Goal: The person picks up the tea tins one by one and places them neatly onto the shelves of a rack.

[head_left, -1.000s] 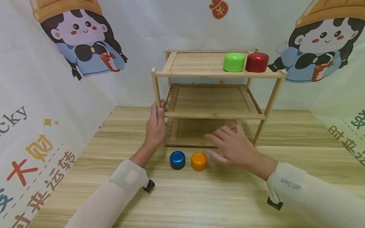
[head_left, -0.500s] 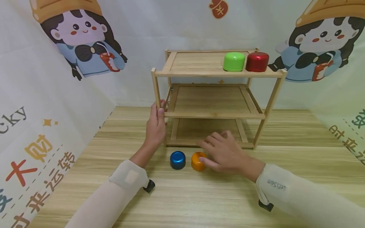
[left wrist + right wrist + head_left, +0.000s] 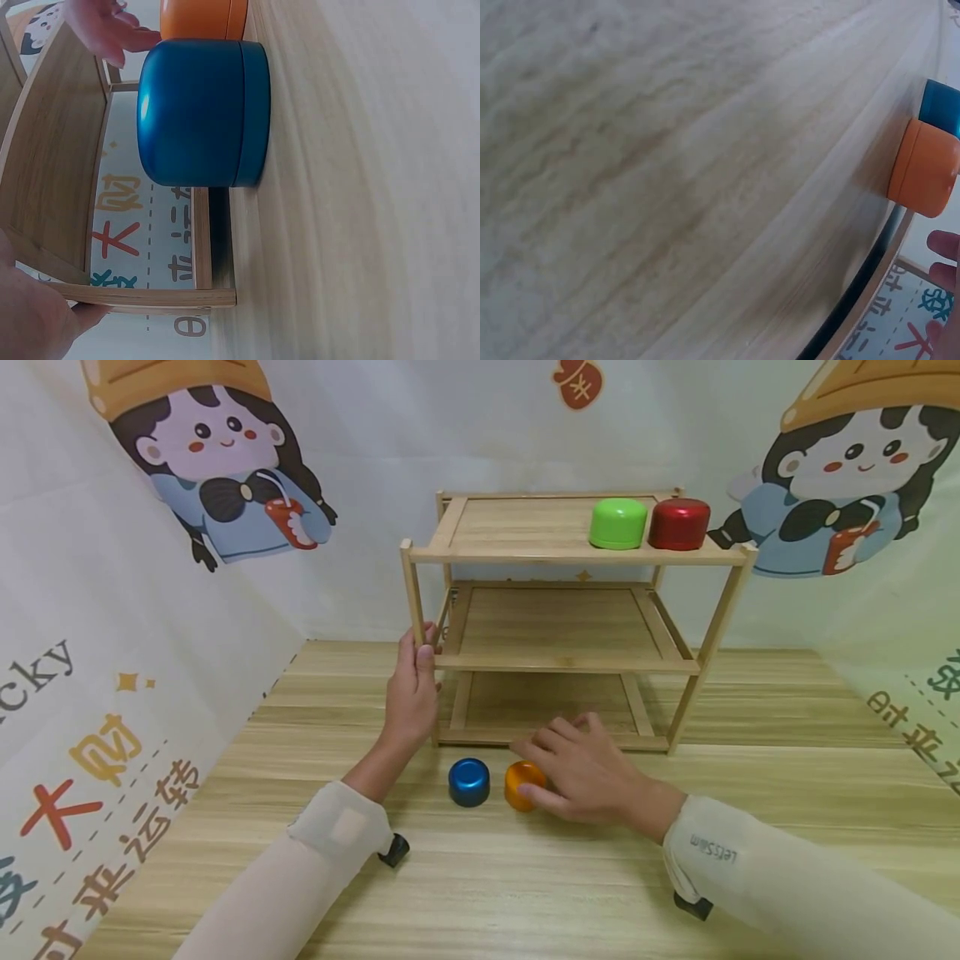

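My left hand [image 3: 411, 693] grips the left front post of a three-tier wooden shelf rack [image 3: 562, 665]. Before the rack, a small orange canister [image 3: 519, 783] stands on the table, right of a blue canister [image 3: 468, 782]. My right hand [image 3: 588, 774] is at the orange canister, thumb in front of it and fingers spread over its far right side. In the right wrist view, the visible fingertips [image 3: 943, 244] are apart from the orange canister. The left wrist view shows the blue canister [image 3: 195, 112] close up, with a band around its base.
A green canister [image 3: 618, 524] and a red canister [image 3: 678, 524] stand side by side at the top tier's right front. Wood-grain table [image 3: 480, 885] lies under everything. A printed cloth [image 3: 360, 460] with cartoon figures hangs behind and at the sides.
My right hand has moved left to the orange canister, its thumb now overlapping the front. My left hand keeps its grip on the post. The canisters stay where they were.
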Available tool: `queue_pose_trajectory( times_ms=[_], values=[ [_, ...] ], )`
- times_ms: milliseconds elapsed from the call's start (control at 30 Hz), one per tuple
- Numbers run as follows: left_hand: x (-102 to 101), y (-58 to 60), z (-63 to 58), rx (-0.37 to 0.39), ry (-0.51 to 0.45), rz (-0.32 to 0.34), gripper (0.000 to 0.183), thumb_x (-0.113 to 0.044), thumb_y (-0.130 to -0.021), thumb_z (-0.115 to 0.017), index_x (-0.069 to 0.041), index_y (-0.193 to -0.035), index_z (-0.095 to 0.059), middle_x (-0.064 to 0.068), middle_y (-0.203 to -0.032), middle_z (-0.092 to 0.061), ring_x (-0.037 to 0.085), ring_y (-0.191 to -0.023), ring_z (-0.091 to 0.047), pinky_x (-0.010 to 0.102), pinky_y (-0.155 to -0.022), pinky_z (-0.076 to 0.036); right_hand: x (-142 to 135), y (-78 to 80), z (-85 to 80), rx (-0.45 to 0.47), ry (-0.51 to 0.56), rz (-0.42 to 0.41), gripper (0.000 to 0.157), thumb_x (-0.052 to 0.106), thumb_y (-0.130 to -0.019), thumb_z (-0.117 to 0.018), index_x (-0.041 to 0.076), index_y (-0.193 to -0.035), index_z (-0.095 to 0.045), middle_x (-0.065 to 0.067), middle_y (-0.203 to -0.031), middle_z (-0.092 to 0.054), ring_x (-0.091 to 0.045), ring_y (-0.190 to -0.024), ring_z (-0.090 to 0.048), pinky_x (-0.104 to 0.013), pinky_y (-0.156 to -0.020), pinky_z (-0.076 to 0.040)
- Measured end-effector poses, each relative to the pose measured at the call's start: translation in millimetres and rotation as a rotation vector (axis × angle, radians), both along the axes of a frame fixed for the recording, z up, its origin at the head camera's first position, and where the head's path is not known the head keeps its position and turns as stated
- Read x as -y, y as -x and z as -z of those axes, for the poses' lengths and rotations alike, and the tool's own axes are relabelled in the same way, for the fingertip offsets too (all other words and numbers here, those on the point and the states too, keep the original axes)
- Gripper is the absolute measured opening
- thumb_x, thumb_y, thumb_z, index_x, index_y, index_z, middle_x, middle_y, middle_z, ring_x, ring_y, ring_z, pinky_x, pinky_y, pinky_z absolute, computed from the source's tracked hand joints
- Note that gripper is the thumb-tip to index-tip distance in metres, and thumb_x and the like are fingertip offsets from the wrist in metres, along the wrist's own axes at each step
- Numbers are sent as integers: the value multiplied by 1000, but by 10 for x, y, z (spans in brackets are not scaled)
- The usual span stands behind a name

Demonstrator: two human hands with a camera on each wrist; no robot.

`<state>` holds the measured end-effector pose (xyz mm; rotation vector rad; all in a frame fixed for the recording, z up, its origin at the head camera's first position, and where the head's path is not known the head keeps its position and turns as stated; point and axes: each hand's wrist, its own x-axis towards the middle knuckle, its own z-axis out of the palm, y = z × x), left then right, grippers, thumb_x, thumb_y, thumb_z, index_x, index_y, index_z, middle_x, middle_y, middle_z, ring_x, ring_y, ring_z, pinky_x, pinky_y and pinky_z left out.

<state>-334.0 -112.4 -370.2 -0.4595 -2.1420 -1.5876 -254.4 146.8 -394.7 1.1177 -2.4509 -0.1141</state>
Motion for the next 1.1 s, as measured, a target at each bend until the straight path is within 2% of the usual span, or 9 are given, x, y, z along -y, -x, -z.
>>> queue_pose_trajectory(
  times_ms=[167, 400, 667, 800, 900, 1000, 1100],
  values=[
    [-9, 3, -4, -4, -2, 2, 48, -41, -112, -27, -17, -152, -37, 14, -151, -53, 29, -129, -54, 60, -89, -55, 10, 3, 43, 10, -17, 0, 52, 58, -102, -46, 24, -137, -62, 0, -121, -70, -23, -110, -59, -52, -92, -41],
    [-24, 7, -7, -21, 17, -12, 46, -37, -113, -27, -15, -151, -38, 14, -150, -54, 26, -126, -56, 42, -81, -55, 24, 1, 87, 35, -23, 5, 52, 60, -102, -45, 25, -137, -61, 0, -123, -70, -23, -114, -59, -53, -94, -40],
    [-22, 4, -2, -24, 10, -5, 46, -37, -113, -27, -15, -151, -38, 15, -149, -54, 25, -126, -56, 40, -80, -54, 40, -11, 114, 62, -27, 13, 52, 61, -101, -47, 25, -137, -60, 0, -122, -69, -24, -113, -58, -52, -93, -40],
    [-22, 5, -1, -26, 0, 0, 45, -37, -113, -27, -14, -151, -38, 16, -148, -54, 26, -125, -56, 48, -81, -55, 42, -18, 125, 77, -32, 10, 52, 60, -102, -46, 25, -138, -60, 0, -121, -69, -23, -112, -58, -52, -95, -39],
    [-18, 9, 0, -24, 1, -5, 45, -36, -113, -27, -14, -151, -38, 16, -147, -55, 25, -125, -56, 46, -81, -55, 45, -24, 135, 82, -34, 6, 52, 60, -102, -45, 25, -139, -60, 1, -119, -69, -22, -111, -57, -51, -95, -39],
    [-16, 3, -2, -20, 13, -17, 45, -37, -113, -27, -16, -151, -38, 14, -145, -57, 25, -124, -56, 37, -78, -54, 51, -28, 143, 82, -34, 3, 52, 60, -102, -46, 26, -138, -60, 1, -118, -69, -21, -111, -57, -50, -94, -40],
    [-14, -2, -1, -15, 17, -22, 45, -38, -113, -26, -17, -150, -39, 13, -143, -58, 25, -123, -56, 37, -78, -54, 55, -32, 154, 81, -36, 1, 52, 60, -102, -47, 26, -138, -60, 2, -118, -69, -21, -113, -57, -50, -94, -39]
  ],
)
